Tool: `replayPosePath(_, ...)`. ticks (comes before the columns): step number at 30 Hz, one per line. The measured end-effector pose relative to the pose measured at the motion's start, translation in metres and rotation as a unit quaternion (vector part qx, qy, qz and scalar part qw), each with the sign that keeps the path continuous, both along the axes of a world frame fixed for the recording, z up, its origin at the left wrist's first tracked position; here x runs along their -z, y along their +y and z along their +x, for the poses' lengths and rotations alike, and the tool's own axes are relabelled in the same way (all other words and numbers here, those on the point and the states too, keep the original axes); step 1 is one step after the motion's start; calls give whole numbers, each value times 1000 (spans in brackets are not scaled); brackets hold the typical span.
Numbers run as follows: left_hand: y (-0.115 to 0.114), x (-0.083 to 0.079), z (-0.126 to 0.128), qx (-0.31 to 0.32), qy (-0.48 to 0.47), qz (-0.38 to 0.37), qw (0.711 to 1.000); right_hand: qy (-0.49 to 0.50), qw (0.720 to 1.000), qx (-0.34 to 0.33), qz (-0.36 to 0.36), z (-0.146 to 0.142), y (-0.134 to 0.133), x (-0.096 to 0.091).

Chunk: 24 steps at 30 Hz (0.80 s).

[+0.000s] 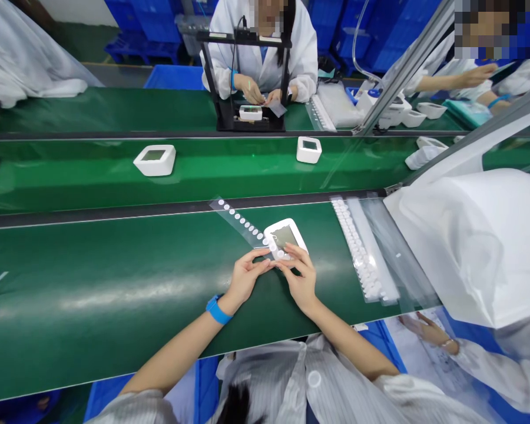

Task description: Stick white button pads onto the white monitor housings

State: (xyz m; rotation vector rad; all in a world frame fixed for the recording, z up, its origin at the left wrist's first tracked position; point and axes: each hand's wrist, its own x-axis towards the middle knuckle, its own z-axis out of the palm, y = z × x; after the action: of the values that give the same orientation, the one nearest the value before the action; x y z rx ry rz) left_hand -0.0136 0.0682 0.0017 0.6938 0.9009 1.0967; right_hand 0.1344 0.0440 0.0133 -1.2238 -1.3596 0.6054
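Note:
A white device with a grey screen [286, 237] lies on the green bench in front of me. A clear strip of round white stickers [239, 219] runs from the upper left down to the device's near left edge. My left hand [246, 274] is closed, thumb and fingers pinching the lower end of that strip. Close beside it, my right hand [299, 272] has its thumb and a finger pinched together at the strip's end, other fingers resting over the device's lower edge. What lies between the right fingertips is too small to make out.
More sticker strips [357, 253] lie to the right, beside a large white plastic bag [468, 241]. Beyond the bench edge, a green conveyor [229, 165] carries white devices [155, 160]. Across it, a co-worker [265, 53] sits behind a black frame [249, 121]. A metal post [406, 68] slants at the right.

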Motion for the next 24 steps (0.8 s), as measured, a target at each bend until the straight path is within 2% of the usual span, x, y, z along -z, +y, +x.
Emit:
replayPosePath(7, 0, 2, 0, -8, -12, -2, 1000, 20, 999, -5, -33, 0, 1, -1)
replayPosePath(13, 1, 7, -1, -11, 21, 37, 999, 27, 998, -8, -62, -1, 2, -3)
replayPosePath(18, 4, 10, -4, -17, 64, 78, 995, -21, 999, -4, -24, 4, -2, -6)
replayPosePath(21, 17, 11, -12, -75, 102, 90, 988, -27, 999, 23, -30, 24, 0, -6)
replayPosePath(24, 37, 7, -30, -185, 153, 142, 960, -14, 991, 67, -112, 52, 6, 0)
